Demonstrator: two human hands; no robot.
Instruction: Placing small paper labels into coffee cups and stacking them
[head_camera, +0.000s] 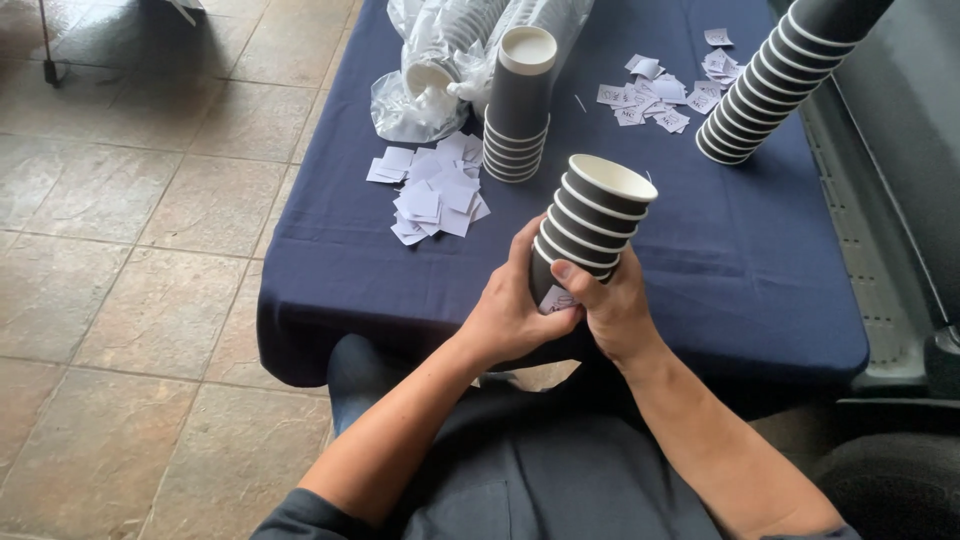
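Two hands on one stack of dark paper cups, held tilted just above the near edge of the table w/ blue cloth. Our left hand is wrapped round the bottom cup from the left side, fingers closed on it. Our right hand grips the same bottom cup from the right, thumb pressed on a small white paper label stuck to the cup wall. Stack leans to the right, open mouth facing up & away from us.

On the cloth beyond: a second short cup stack standing upright approx. mid-table, w/ a pile of loose white paper squares just to its left. Behind it, crumpled clear plastic sleeves w/ more cups inside. Far right, a long leaning cup stack runs out of frame, more paper slips scattered beside it. Tiled floor left of the table.
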